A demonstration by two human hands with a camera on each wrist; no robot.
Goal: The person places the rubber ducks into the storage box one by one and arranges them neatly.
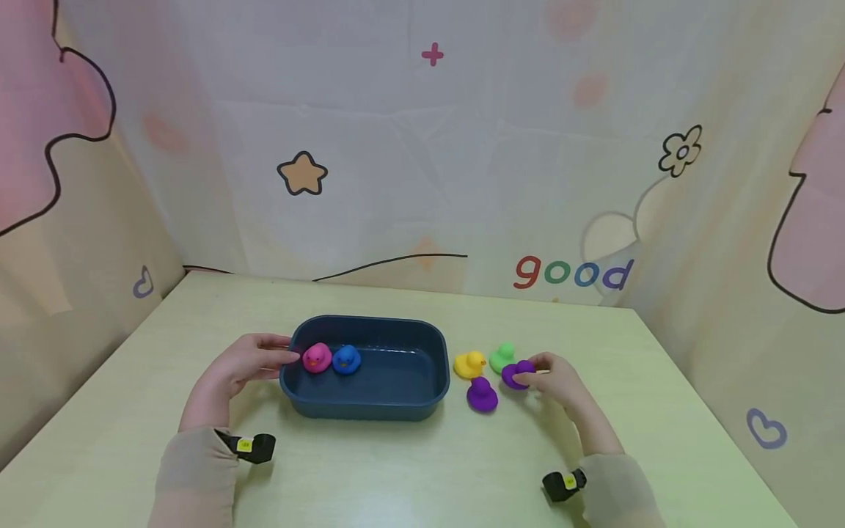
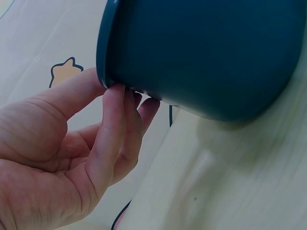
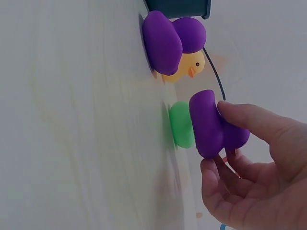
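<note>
At the tub's point(image 1: 366, 409) left end, the left hand point(image 1: 247, 361) pinches the rim, thumb over it and fingertips against the outer wall. Off the tub's right end, the right hand point(image 1: 554, 378) holds the gripped purple duck point(image 1: 511, 375) between thumb and fingers, seemingly just off the table point(image 1: 396, 477).

Inside the tub, towards its left end, sit the pink duck point(image 1: 317, 358) and the blue duck point(image 1: 346, 360), side by side. Just right of the tub are the yellow duck point(image 1: 469, 364) and, nearer the person, the loose purple duck point(image 1: 482, 396); the green duck point(image 1: 502, 358) lies farther right, close behind the gripped one.

The likeliest trouble is a nudge: with the green duck so near, a sideways swing could push it over. A low pass towards the tub could clip the yellow or loose purple duck, or catch the rim. The rounded body might also squirt out of a fingertip pinch squeezed off-centre. A hard pull by the left hand could shift or tilt the tub and set its ducks sliding.
</note>
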